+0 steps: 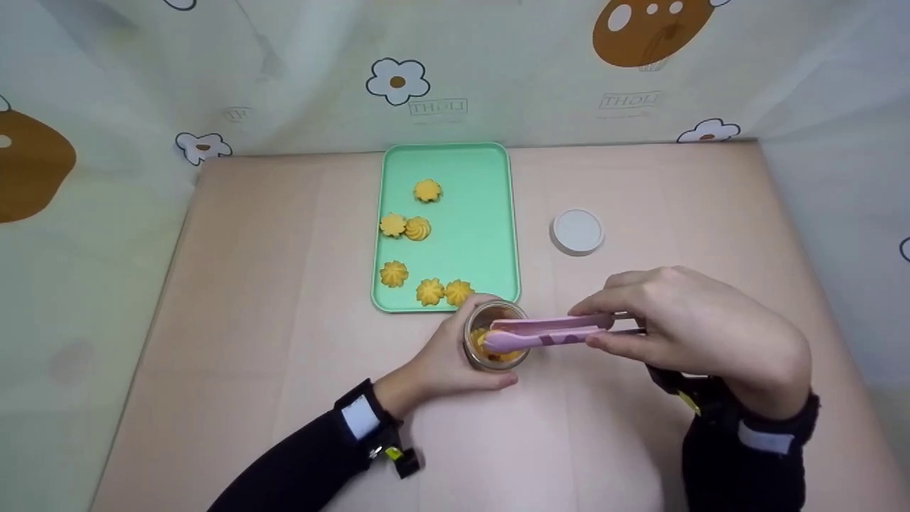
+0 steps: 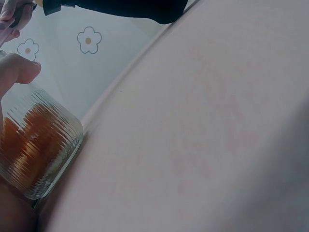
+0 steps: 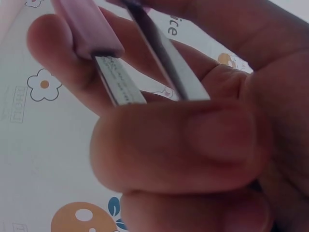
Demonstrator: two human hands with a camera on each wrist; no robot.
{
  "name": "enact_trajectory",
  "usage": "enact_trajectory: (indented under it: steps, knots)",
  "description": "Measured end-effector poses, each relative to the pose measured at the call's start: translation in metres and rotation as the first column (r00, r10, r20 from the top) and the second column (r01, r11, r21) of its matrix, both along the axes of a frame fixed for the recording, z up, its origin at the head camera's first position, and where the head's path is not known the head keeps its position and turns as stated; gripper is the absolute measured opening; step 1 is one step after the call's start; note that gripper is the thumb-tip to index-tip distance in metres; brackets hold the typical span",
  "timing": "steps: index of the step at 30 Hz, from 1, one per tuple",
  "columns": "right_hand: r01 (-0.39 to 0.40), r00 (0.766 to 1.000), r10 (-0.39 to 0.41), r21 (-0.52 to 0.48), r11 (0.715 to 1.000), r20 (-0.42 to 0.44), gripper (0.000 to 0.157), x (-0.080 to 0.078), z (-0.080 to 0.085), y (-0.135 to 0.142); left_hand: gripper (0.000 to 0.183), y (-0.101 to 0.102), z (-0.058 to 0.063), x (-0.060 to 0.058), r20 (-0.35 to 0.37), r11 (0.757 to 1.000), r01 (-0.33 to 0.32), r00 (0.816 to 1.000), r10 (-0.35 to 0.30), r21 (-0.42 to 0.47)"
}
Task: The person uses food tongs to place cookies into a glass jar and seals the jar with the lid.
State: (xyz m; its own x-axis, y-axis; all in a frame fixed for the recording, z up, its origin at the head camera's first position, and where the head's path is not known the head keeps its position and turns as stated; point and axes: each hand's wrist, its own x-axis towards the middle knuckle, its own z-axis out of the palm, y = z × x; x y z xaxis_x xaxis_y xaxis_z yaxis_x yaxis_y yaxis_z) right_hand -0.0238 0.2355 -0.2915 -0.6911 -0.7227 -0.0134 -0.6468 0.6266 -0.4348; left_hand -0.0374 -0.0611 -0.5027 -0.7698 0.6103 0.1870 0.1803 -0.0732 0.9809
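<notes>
My left hand (image 1: 444, 363) grips a ribbed glass jar (image 1: 496, 311) just in front of the tray, fingers and thumb curled round its side. Yellow-brown cookies (image 2: 36, 140) lie inside the jar, seen through its wall in the left wrist view. From the right, my right hand (image 1: 711, 334) holds pink tongs (image 1: 569, 338) with metal arms, pinched between thumb and fingers. The tips of the tongs reach into the jar's mouth at the cookies; whether they clasp one, I cannot tell. The right wrist view shows the metal arms passing between the fingers (image 3: 174, 145).
Behind the jar lies a green tray (image 1: 473, 192) bearing several flower-shaped cookies (image 1: 417, 228), mostly along its left side and front edge. A round white lid (image 1: 577, 232) rests on the table (image 1: 284, 284) right of the tray. Patterned cloth (image 1: 498, 71) hangs round the back and sides.
</notes>
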Motion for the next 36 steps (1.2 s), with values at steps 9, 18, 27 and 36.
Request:
enact_trajectory:
  steps: [9,18,27,36]
  knots:
    - [0.019,1.000,-0.019,0.003,1.000,-0.017,0.023,0.000,-0.001,0.005,0.090,0.000,-0.001,0.000,-0.017,1.000,-0.012,1.000,0.012,-0.010]
    - [0.076,0.996,-0.079,-0.078,0.994,-0.036,0.027,-0.006,0.003,0.017,0.095,-0.001,0.001,0.001,-0.002,0.999,-0.027,1.000,0.027,-0.028]
    - [0.226,0.968,-0.235,-0.104,0.969,-0.092,0.027,-0.037,-0.016,0.006,0.092,-0.001,0.001,0.001,-0.069,0.997,-0.053,0.996,0.049,-0.059]
    - [0.247,0.969,-0.246,-0.040,0.968,0.021,0.043,-0.081,-0.063,-0.018,0.093,-0.002,0.001,0.002,-0.105,0.998,-0.009,0.994,0.003,-0.056]
